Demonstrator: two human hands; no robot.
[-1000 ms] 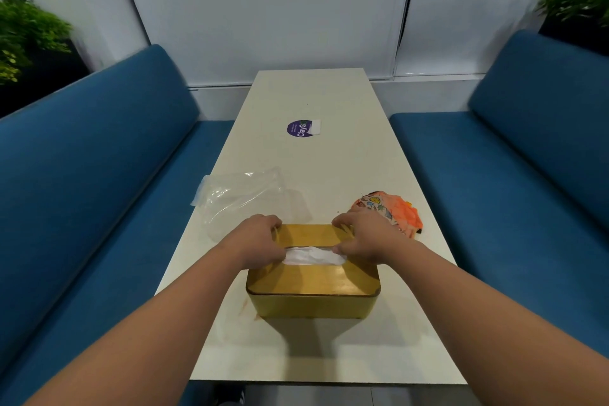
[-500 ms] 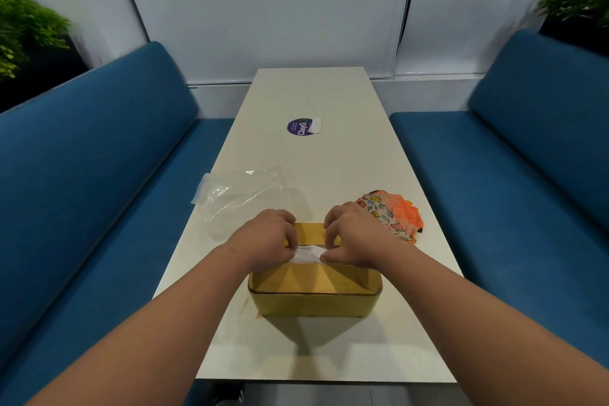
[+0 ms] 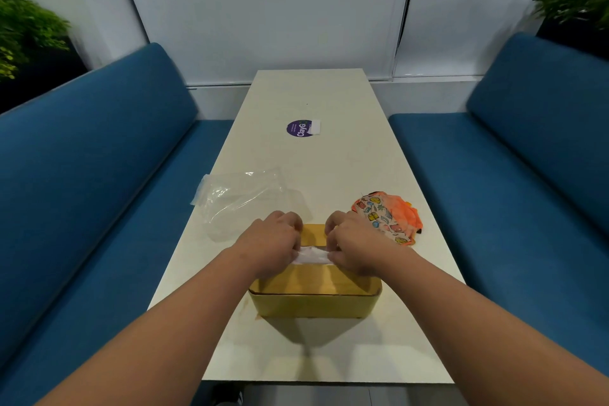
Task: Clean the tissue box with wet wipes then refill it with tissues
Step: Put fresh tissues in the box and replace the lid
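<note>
A yellow tissue box (image 3: 313,305) with a wooden lid stands near the front of the white table (image 3: 329,158). A white tissue (image 3: 311,255) shows in the slot of the lid. My left hand (image 3: 272,242) and my right hand (image 3: 351,241) lie on the lid, close together, each pinching one end of the tissue. The hands hide most of the slot and the back half of the lid.
A crumpled clear plastic wrapper (image 3: 244,198) lies left of the box. An orange patterned wet-wipe pack (image 3: 387,217) lies to its right. A purple round sticker (image 3: 301,128) sits mid-table. Blue sofas (image 3: 82,175) flank the table on both sides.
Both hands have slid inward along the lid toward the middle of the slot and now pinch the tissue, which looks shorter between them. The box has stayed in place.
</note>
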